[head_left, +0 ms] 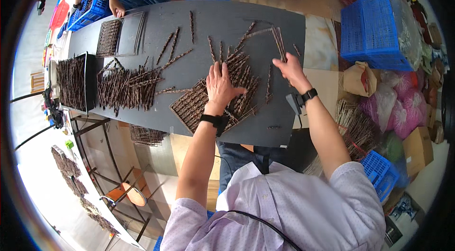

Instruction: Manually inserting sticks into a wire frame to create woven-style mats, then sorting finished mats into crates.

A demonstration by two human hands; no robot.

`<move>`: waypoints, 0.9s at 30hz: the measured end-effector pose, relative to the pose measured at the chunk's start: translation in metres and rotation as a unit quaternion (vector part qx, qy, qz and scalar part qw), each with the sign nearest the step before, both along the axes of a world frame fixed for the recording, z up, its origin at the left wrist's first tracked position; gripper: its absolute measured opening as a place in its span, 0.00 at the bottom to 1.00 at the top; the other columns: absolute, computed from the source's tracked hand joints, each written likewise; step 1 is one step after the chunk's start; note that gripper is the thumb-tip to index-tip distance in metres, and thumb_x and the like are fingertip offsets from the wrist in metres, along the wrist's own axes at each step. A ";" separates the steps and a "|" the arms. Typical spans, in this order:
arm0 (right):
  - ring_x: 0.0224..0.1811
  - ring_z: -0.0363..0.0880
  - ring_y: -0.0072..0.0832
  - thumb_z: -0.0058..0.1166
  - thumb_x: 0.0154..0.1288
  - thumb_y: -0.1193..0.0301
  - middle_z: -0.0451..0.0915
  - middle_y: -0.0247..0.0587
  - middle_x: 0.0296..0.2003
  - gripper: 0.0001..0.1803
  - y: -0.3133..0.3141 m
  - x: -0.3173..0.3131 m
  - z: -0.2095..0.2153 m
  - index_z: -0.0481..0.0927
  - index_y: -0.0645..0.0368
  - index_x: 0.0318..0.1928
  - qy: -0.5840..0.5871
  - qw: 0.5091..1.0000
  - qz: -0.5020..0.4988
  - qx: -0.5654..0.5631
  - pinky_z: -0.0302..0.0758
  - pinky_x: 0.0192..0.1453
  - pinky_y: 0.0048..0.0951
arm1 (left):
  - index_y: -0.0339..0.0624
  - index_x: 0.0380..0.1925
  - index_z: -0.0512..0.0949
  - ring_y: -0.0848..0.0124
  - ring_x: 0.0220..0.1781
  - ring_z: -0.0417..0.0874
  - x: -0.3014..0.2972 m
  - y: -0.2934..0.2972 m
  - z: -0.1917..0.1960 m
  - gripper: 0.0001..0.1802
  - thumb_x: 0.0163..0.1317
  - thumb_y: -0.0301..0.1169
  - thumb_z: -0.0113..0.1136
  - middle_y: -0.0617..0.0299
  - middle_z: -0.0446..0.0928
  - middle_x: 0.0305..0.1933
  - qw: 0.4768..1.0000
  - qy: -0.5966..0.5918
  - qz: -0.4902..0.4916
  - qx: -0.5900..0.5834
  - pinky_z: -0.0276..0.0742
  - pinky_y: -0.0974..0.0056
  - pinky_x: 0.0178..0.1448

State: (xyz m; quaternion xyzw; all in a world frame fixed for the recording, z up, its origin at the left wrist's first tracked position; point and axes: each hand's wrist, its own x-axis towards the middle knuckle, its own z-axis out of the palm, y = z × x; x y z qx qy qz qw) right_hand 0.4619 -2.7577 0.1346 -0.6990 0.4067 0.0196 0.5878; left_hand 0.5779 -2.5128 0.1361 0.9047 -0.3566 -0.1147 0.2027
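Note:
My left hand lies palm down with its fingers spread on a heap of brown twisted sticks. Under that heap is a rectangular panel covered in rows of the same sticks, tilted across the near side of the table. My right hand, at the table's right side, is closed on a thin wire frame whose bent end points away from me. A single stick lies just left of that hand. The right fingertips are partly hidden.
The dark table also bears a stick pile and a black tray of sticks. At its far left a co-worker's hand touches wire frames beside a filled panel. Blue crates stand beyond and right.

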 end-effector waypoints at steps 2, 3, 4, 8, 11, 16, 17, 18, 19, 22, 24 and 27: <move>0.21 0.73 0.21 0.59 0.66 0.63 0.76 0.37 0.25 0.17 0.007 -0.020 0.000 0.70 0.64 0.37 0.134 0.985 0.067 -0.090 0.71 0.22 0.28 | 0.36 0.70 0.55 0.42 0.74 0.54 -0.013 0.007 0.008 0.70 0.27 0.56 0.81 0.38 0.55 0.72 0.995 0.025 -0.029 0.097 0.56 0.42 0.72; 0.21 0.73 0.21 0.59 0.66 0.63 0.76 0.37 0.25 0.17 0.013 -0.026 -0.001 0.70 0.64 0.37 0.118 0.987 0.075 -0.076 0.71 0.22 0.28 | 0.38 0.72 0.49 0.40 0.76 0.48 -0.020 0.008 0.010 0.77 0.22 0.58 0.82 0.35 0.50 0.74 0.991 0.050 -0.042 0.121 0.50 0.40 0.74; 0.22 0.76 0.22 0.58 0.66 0.64 0.77 0.39 0.26 0.16 0.019 -0.030 -0.003 0.71 0.65 0.36 0.116 0.991 0.055 -0.045 0.73 0.23 0.28 | 0.41 0.73 0.48 0.40 0.77 0.45 -0.029 0.007 0.011 0.77 0.22 0.59 0.81 0.36 0.46 0.75 0.988 0.057 -0.045 0.134 0.48 0.40 0.75; 0.26 0.82 0.26 0.55 0.68 0.67 0.80 0.42 0.28 0.13 0.033 -0.020 -0.015 0.72 0.67 0.36 0.120 0.992 0.030 0.017 0.79 0.26 0.27 | 0.44 0.73 0.50 0.42 0.78 0.45 -0.043 0.001 0.007 0.74 0.26 0.57 0.81 0.38 0.45 0.76 0.985 0.030 -0.023 0.171 0.46 0.41 0.76; 0.31 0.83 0.29 0.51 0.71 0.67 0.80 0.45 0.32 0.13 0.037 -0.002 -0.023 0.72 0.67 0.38 0.085 0.994 0.053 0.053 0.80 0.31 0.29 | 0.42 0.72 0.53 0.43 0.77 0.48 -0.039 0.001 -0.002 0.69 0.29 0.54 0.81 0.39 0.47 0.75 0.992 0.011 -0.004 0.129 0.47 0.43 0.76; 0.33 0.83 0.29 0.50 0.72 0.67 0.81 0.47 0.35 0.13 0.044 0.038 -0.029 0.70 0.68 0.40 0.045 0.996 0.053 0.062 0.79 0.35 0.31 | 0.38 0.68 0.59 0.46 0.72 0.57 -0.013 0.000 -0.016 0.61 0.34 0.50 0.80 0.40 0.54 0.73 0.998 -0.011 0.034 0.046 0.53 0.47 0.74; 0.33 0.83 0.29 0.50 0.72 0.67 0.81 0.46 0.34 0.13 0.043 0.046 -0.029 0.71 0.67 0.40 0.047 0.996 0.062 0.053 0.79 0.34 0.30 | 0.38 0.68 0.59 0.46 0.72 0.57 -0.007 -0.001 -0.019 0.61 0.34 0.50 0.80 0.40 0.54 0.73 0.998 -0.029 0.041 0.043 0.53 0.47 0.74; 0.33 0.83 0.29 0.50 0.72 0.67 0.81 0.46 0.34 0.13 0.042 0.055 -0.030 0.71 0.67 0.40 0.027 0.995 0.074 0.063 0.79 0.34 0.30 | 0.38 0.68 0.59 0.46 0.73 0.56 0.000 -0.001 -0.022 0.60 0.36 0.51 0.79 0.41 0.53 0.73 0.998 -0.031 0.048 0.037 0.53 0.46 0.74; 0.33 0.83 0.28 0.50 0.72 0.67 0.81 0.45 0.34 0.12 0.041 0.062 -0.030 0.71 0.66 0.40 0.022 0.996 0.073 0.052 0.79 0.34 0.30 | 0.38 0.68 0.59 0.46 0.73 0.56 0.005 -0.002 -0.025 0.59 0.38 0.51 0.78 0.42 0.53 0.74 0.998 -0.019 0.051 0.039 0.53 0.46 0.74; 0.33 0.83 0.27 0.50 0.72 0.66 0.82 0.42 0.33 0.12 0.037 0.072 -0.029 0.72 0.65 0.40 0.021 0.996 0.074 0.048 0.79 0.35 0.28 | 0.39 0.68 0.58 0.46 0.75 0.53 0.017 0.003 -0.032 0.58 0.40 0.54 0.76 0.42 0.51 0.75 0.998 -0.017 0.063 -0.006 0.51 0.44 0.75; 0.33 0.83 0.26 0.51 0.72 0.66 0.82 0.41 0.34 0.12 0.034 0.071 -0.027 0.72 0.64 0.40 0.028 0.998 0.045 0.029 0.79 0.36 0.28 | 0.38 0.68 0.59 0.47 0.76 0.52 0.020 0.015 -0.033 0.56 0.43 0.56 0.73 0.42 0.52 0.75 0.996 -0.052 0.069 -0.018 0.50 0.44 0.75; 0.33 0.82 0.24 0.50 0.72 0.66 0.81 0.38 0.34 0.10 0.033 0.056 -0.020 0.72 0.62 0.40 -0.008 0.998 -0.001 0.055 0.78 0.38 0.27 | 0.38 0.67 0.61 0.45 0.76 0.53 0.012 0.046 -0.028 0.50 0.50 0.52 0.71 0.41 0.55 0.73 0.991 -0.089 0.071 -0.072 0.50 0.43 0.75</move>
